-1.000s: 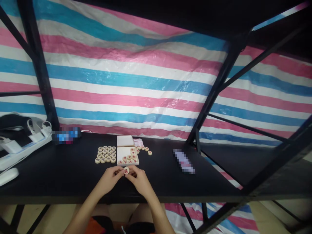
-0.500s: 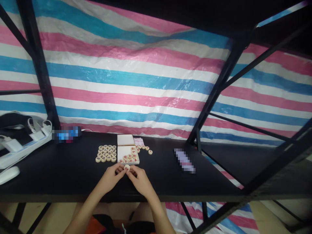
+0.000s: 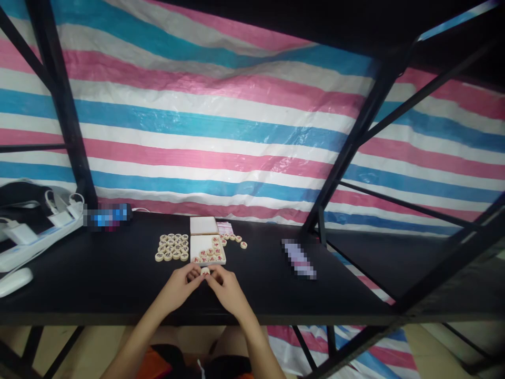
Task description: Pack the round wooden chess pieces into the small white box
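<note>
Between the fingertips of both hands is a round Chinese chess piece (image 3: 205,271) with a red character, held just in front of an open white box (image 3: 197,245). My left hand (image 3: 185,280) pinches its left side and my right hand (image 3: 221,281) pinches its right side. Several red-marked pieces (image 3: 210,252) lie in the box along its near and right sides. Left of the box, dark-marked pieces (image 3: 171,247) stand in neat rows on the black table. A few loose red-marked pieces (image 3: 239,239) lie to the right of the box.
A printed paper (image 3: 225,228) lies behind the loose pieces. A blurred-out flat object (image 3: 299,259) is on the right of the black table (image 3: 118,279). At the left are a power strip (image 3: 43,245) with chargers and a white mouse (image 3: 16,282). Black metal posts (image 3: 335,173) frame the table.
The held piece has tilted slightly, so its face shows less fully. Both hands stay in nearly the same place, and the other pieces have not moved.
</note>
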`<act>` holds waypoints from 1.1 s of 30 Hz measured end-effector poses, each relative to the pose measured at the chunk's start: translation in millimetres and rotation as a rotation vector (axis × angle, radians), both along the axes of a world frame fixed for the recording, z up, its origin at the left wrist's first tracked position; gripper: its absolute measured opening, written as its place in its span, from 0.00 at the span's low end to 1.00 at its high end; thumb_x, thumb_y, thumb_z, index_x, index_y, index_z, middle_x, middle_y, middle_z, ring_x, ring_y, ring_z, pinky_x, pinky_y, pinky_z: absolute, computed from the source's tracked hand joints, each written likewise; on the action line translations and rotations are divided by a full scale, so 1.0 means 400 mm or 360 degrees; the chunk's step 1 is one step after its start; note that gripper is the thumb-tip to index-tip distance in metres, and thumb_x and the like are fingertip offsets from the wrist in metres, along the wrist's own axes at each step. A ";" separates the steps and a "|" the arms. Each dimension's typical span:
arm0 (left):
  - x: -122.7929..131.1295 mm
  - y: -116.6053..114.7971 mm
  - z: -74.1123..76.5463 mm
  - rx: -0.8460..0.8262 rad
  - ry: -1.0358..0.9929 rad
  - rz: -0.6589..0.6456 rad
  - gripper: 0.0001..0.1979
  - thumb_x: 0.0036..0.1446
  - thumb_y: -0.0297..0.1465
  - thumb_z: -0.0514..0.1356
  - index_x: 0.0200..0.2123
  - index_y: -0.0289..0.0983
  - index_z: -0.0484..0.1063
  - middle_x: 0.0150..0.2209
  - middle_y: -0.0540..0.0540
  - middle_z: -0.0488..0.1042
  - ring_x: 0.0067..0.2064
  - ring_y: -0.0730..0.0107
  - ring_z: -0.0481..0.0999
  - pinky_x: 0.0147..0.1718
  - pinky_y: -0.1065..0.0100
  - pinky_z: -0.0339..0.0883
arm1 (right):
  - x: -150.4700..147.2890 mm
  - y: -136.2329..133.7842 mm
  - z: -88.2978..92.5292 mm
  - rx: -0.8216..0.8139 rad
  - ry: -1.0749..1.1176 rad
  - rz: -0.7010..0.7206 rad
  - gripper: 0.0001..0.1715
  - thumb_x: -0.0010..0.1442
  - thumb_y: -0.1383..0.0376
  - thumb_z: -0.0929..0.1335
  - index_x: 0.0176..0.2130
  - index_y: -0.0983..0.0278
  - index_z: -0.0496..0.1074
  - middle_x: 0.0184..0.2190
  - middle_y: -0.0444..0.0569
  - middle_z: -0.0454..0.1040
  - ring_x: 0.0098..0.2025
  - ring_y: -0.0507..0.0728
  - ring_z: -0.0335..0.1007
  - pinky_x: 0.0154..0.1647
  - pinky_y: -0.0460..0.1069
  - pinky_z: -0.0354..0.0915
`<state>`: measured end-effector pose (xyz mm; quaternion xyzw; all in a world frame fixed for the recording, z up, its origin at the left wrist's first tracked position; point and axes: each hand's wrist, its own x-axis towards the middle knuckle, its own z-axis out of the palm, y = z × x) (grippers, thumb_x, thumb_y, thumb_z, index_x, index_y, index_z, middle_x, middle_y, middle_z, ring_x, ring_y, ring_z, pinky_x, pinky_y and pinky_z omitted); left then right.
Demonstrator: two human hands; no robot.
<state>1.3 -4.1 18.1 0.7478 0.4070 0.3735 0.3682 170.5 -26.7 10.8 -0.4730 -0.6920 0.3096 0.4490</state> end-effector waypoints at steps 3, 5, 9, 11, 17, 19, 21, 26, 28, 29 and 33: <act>-0.001 0.006 -0.007 -0.0028 0.0000 0.0029 0.11 0.55 0.38 0.56 0.35 0.36 0.71 0.28 0.49 0.74 0.29 0.69 0.71 0.27 0.72 0.60 | 0.003 0.001 -0.003 -0.0007 -0.0038 -0.0019 0.11 0.59 0.62 0.64 0.39 0.64 0.73 0.18 0.39 0.68 0.21 0.49 0.62 0.25 0.43 0.57; -0.002 0.007 -0.007 -0.0026 0.0009 0.0045 0.11 0.55 0.37 0.56 0.36 0.36 0.72 0.28 0.49 0.74 0.28 0.70 0.70 0.27 0.72 0.60 | 0.004 0.001 -0.003 -0.0004 0.0001 -0.0013 0.11 0.58 0.64 0.64 0.40 0.64 0.73 0.21 0.41 0.71 0.23 0.50 0.64 0.26 0.43 0.59; -0.004 0.004 -0.003 -0.0116 -0.0085 -0.0011 0.12 0.55 0.38 0.57 0.38 0.36 0.71 0.27 0.49 0.75 0.28 0.70 0.71 0.28 0.71 0.61 | 0.007 -0.002 0.003 -0.0019 0.0173 0.0028 0.13 0.57 0.64 0.65 0.42 0.62 0.73 0.30 0.45 0.77 0.30 0.52 0.70 0.31 0.45 0.63; -0.005 0.004 -0.003 -0.0182 -0.0166 -0.0049 0.14 0.55 0.40 0.57 0.37 0.36 0.70 0.27 0.49 0.75 0.29 0.68 0.72 0.30 0.70 0.63 | 0.009 -0.004 0.007 -0.0047 0.0291 0.0093 0.14 0.57 0.62 0.66 0.43 0.62 0.73 0.35 0.47 0.78 0.34 0.54 0.72 0.36 0.47 0.65; -0.002 0.012 -0.007 -0.0189 -0.0166 0.0012 0.18 0.53 0.39 0.58 0.43 0.34 0.72 0.28 0.47 0.78 0.29 0.67 0.73 0.30 0.69 0.63 | 0.008 -0.004 0.000 -0.0082 0.0287 0.0114 0.13 0.59 0.61 0.65 0.43 0.62 0.71 0.34 0.47 0.77 0.34 0.54 0.73 0.37 0.48 0.66; -0.001 0.014 -0.006 -0.0207 -0.0153 -0.0032 0.19 0.54 0.39 0.58 0.45 0.33 0.73 0.30 0.45 0.79 0.31 0.65 0.74 0.31 0.68 0.64 | 0.007 0.000 -0.006 -0.0081 0.0314 0.0102 0.15 0.57 0.64 0.66 0.46 0.61 0.69 0.35 0.46 0.77 0.32 0.53 0.72 0.36 0.48 0.66; -0.001 0.014 -0.007 -0.0206 -0.0139 -0.0060 0.18 0.54 0.38 0.58 0.44 0.33 0.74 0.32 0.45 0.79 0.33 0.64 0.74 0.33 0.68 0.64 | 0.006 0.005 -0.010 -0.0078 0.0303 0.0086 0.18 0.55 0.67 0.66 0.47 0.61 0.68 0.36 0.46 0.77 0.31 0.53 0.71 0.35 0.47 0.65; -0.004 0.015 -0.016 -0.0123 -0.0099 0.0008 0.15 0.53 0.37 0.59 0.39 0.34 0.75 0.33 0.44 0.79 0.34 0.64 0.75 0.31 0.69 0.63 | 0.008 0.012 -0.008 0.0032 0.0086 -0.0027 0.09 0.54 0.68 0.65 0.37 0.62 0.72 0.36 0.47 0.75 0.36 0.54 0.70 0.33 0.46 0.63; -0.005 0.016 -0.019 -0.0089 -0.0087 0.0048 0.13 0.52 0.36 0.59 0.37 0.34 0.75 0.32 0.45 0.78 0.32 0.65 0.74 0.30 0.70 0.63 | 0.007 0.011 -0.007 0.0062 0.0037 -0.0113 0.08 0.53 0.68 0.66 0.35 0.62 0.72 0.32 0.46 0.74 0.33 0.53 0.68 0.31 0.45 0.62; -0.006 0.017 -0.020 -0.0078 -0.0080 0.0059 0.12 0.52 0.36 0.58 0.36 0.35 0.75 0.31 0.45 0.78 0.32 0.65 0.74 0.29 0.70 0.62 | 0.006 0.010 -0.006 0.0048 0.0035 -0.0120 0.07 0.53 0.68 0.66 0.35 0.62 0.72 0.29 0.44 0.73 0.30 0.52 0.67 0.30 0.45 0.61; -0.008 0.016 -0.017 -0.0047 -0.0035 0.0084 0.12 0.53 0.36 0.58 0.35 0.35 0.76 0.29 0.47 0.78 0.29 0.68 0.72 0.27 0.70 0.60 | 0.003 0.002 -0.002 -0.0023 0.0109 0.0001 0.07 0.57 0.65 0.65 0.37 0.62 0.70 0.23 0.41 0.72 0.25 0.51 0.65 0.27 0.44 0.60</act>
